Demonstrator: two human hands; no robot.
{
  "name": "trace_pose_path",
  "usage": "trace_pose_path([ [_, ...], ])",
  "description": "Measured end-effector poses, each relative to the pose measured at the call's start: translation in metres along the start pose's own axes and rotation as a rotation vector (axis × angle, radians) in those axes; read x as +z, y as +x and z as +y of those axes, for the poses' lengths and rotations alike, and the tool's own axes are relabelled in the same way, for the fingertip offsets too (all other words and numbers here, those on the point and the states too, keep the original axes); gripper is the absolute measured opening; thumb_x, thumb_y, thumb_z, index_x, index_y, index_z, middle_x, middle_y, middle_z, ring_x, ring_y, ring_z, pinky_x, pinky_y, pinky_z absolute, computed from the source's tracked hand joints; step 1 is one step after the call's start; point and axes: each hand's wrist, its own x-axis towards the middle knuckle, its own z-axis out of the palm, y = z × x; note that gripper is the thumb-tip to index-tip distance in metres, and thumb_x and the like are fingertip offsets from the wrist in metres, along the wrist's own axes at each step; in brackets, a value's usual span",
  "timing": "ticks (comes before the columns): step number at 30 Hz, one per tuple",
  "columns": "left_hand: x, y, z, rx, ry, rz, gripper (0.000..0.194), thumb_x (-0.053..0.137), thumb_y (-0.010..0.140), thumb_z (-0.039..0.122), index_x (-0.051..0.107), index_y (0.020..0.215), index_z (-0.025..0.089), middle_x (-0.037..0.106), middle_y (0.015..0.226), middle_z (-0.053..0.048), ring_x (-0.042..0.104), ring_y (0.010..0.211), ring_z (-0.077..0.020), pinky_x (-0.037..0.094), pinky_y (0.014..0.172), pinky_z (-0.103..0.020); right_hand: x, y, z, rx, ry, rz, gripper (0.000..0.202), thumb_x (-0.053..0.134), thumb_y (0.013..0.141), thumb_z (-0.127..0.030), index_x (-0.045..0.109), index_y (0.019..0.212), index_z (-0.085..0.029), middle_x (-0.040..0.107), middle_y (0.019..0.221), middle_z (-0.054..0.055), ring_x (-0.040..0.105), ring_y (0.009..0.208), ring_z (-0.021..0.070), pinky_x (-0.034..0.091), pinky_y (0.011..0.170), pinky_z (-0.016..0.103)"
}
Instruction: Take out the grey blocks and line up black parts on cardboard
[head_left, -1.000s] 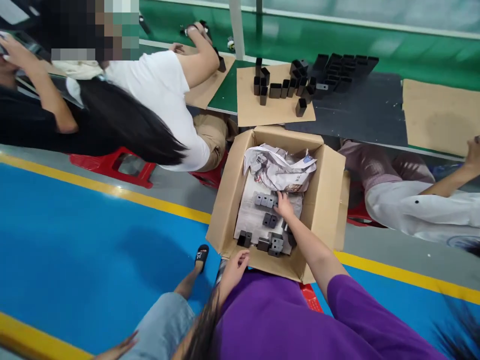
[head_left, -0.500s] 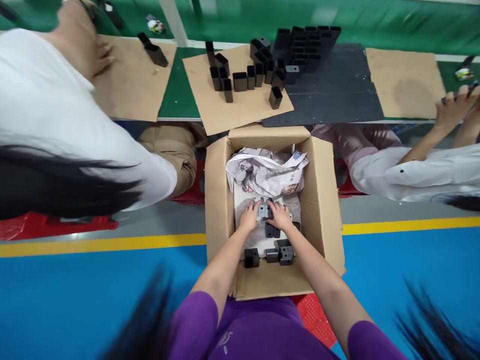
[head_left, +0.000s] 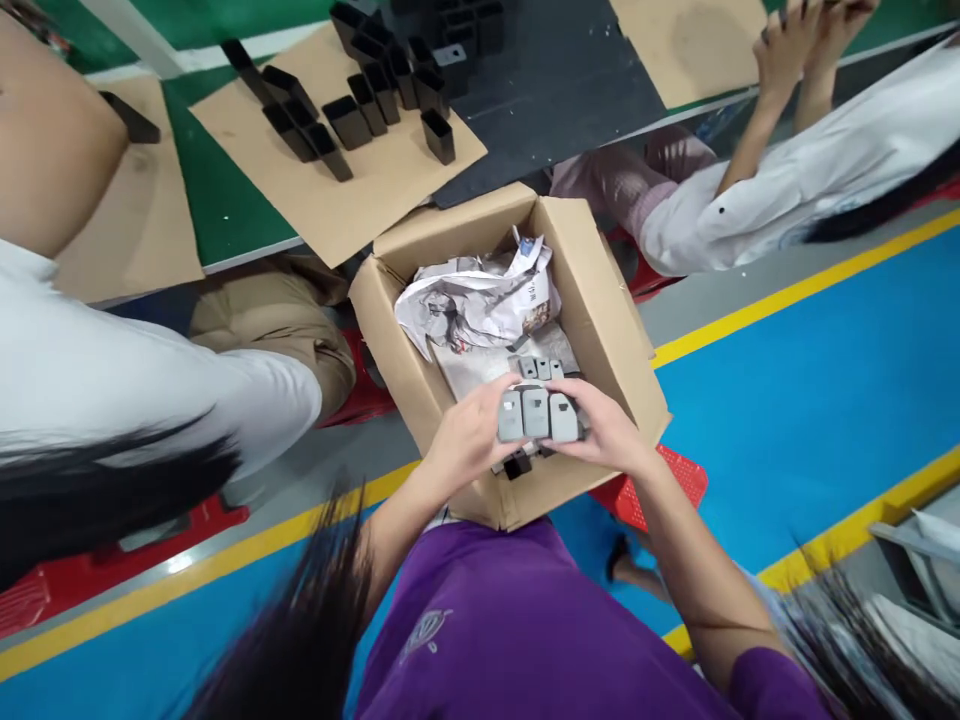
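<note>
Three dark rectangular cases (head_left: 535, 414) with grey ends are pressed together in a row between my hands. Against the left end of the row, my left hand (head_left: 472, 430) is closed. My right hand (head_left: 602, 425) grips the right end. The row is held above the open cardboard box (head_left: 450, 215). Inside the box, more cases with grey ends (head_left: 541, 368) lie just beyond my hands, and a black case (head_left: 517, 464) shows below them. Crumpled printed paper (head_left: 480, 300) fills the far part of the box.
Several black hollow cases (head_left: 349, 122) stand on a cardboard sheet (head_left: 405, 190) on the workbench. A dark mat (head_left: 555, 100) lies beside it. People in white sleeves sit left and right. A red stool (head_left: 667, 485) is close to the box's right side.
My hands have lifted a row of three cases out of the box and toward me. The view has turned and shifted right. The co-worker's arm at left has moved.
</note>
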Motion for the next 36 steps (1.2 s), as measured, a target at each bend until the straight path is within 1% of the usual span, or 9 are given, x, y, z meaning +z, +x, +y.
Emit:
trace_pose_path([
  [4, -0.027, -0.010, 0.042, 0.179, -0.043, 0.038, 0.064, 0.071, 0.087, 0.044, 0.038, 0.138, 0.022, 0.068, 0.125, -0.011, 0.071, 0.109, -0.0248, 0.059, 0.088, -0.035, -0.005, -0.035, -0.042, -0.016, 0.194, 0.204, 0.067, 0.081, 0.080, -0.036, 0.048, 0.137, -0.025, 0.062, 0.134, 0.013, 0.060, 0.128, 0.0284, 0.051, 0.106, 0.046],
  [7, -0.035, -0.015, 0.067, 0.157, -0.057, 0.001, 0.069, 0.073, 0.083, 0.053, 0.041, 0.136, 0.024, 0.069, 0.122, -0.009, 0.073, 0.107, -0.0229, 0.060, 0.087, -0.031, -0.003, -0.055, -0.055, -0.005, 0.304, 0.284, 0.068, 0.083, 0.078, -0.036, 0.049, 0.137, -0.027, 0.063, 0.133, 0.011, 0.061, 0.125, 0.0278, 0.052, 0.105, 0.046],
  [10, -0.040, -0.023, 0.085, 0.161, -0.052, -0.021, 0.082, 0.076, 0.078, 0.059, 0.038, 0.142, 0.024, 0.070, 0.122, -0.009, 0.073, 0.107, -0.0235, 0.060, 0.087, -0.029, -0.005, -0.070, -0.063, -0.027, 0.367, 0.323, 0.070, 0.084, 0.077, -0.042, 0.050, 0.137, -0.028, 0.067, 0.126, 0.009, 0.064, 0.118, 0.0269, 0.053, 0.101, 0.044],
  [14, -0.048, -0.034, 0.097, 0.259, -0.073, 0.008, 0.094, 0.077, 0.079, 0.055, 0.023, 0.151, 0.027, 0.072, 0.119, -0.008, 0.075, 0.103, -0.0220, 0.061, 0.083, -0.028, -0.007, -0.083, -0.075, -0.051, 0.383, 0.321, 0.074, 0.084, 0.075, -0.047, 0.050, 0.137, -0.028, 0.068, 0.122, 0.009, 0.065, 0.114, 0.0269, 0.055, 0.098, 0.042],
  [18, -0.060, -0.032, 0.091, 0.300, -0.124, -0.008, 0.096, 0.080, 0.078, 0.052, 0.020, 0.150, 0.029, 0.073, 0.118, -0.007, 0.075, 0.101, -0.0228, 0.062, 0.083, -0.032, 0.001, -0.082, -0.090, -0.005, 0.387, 0.386, 0.077, 0.082, 0.077, -0.049, 0.045, 0.141, -0.028, 0.066, 0.125, 0.010, 0.064, 0.118, 0.0281, 0.054, 0.101, 0.046],
  [24, -0.084, -0.010, 0.063, 0.368, -0.197, -0.107, 0.096, 0.081, 0.075, 0.057, 0.025, 0.148, 0.030, 0.073, 0.118, -0.005, 0.075, 0.101, -0.0220, 0.060, 0.084, -0.031, 0.026, -0.062, -0.109, 0.050, 0.429, 0.541, 0.080, 0.085, 0.076, -0.044, 0.044, 0.143, -0.031, 0.063, 0.130, 0.009, 0.063, 0.121, 0.0268, 0.054, 0.103, 0.044],
  [30, -0.106, 0.005, 0.046, 0.477, -0.222, -0.180, 0.093, 0.082, 0.076, 0.052, 0.026, 0.147, 0.029, 0.072, 0.118, -0.007, 0.075, 0.100, -0.0221, 0.058, 0.079, -0.029, 0.046, -0.047, -0.124, 0.105, 0.429, 0.643, 0.080, 0.086, 0.075, -0.043, 0.044, 0.143, -0.034, 0.063, 0.131, 0.008, 0.062, 0.123, 0.0282, 0.053, 0.105, 0.047],
  [33, -0.103, 0.013, 0.037, 0.474, -0.235, -0.194, 0.089, 0.081, 0.076, 0.052, 0.030, 0.144, 0.027, 0.071, 0.118, -0.007, 0.073, 0.105, -0.0234, 0.057, 0.085, -0.032, 0.049, -0.044, -0.124, 0.162, 0.404, 0.678, 0.075, 0.085, 0.075, -0.045, 0.048, 0.139, -0.033, 0.063, 0.132, 0.007, 0.061, 0.124, 0.0283, 0.051, 0.108, 0.047],
  [36, -0.080, 0.032, 0.023, 0.415, -0.199, -0.173, 0.089, 0.085, 0.072, 0.050, 0.033, 0.141, 0.026, 0.071, 0.120, -0.008, 0.071, 0.111, -0.0258, 0.056, 0.089, -0.034, 0.048, -0.042, -0.110, 0.302, 0.312, 0.794, 0.068, 0.084, 0.077, -0.044, 0.050, 0.135, -0.032, 0.063, 0.132, 0.007, 0.060, 0.123, 0.0276, 0.049, 0.108, 0.048],
])
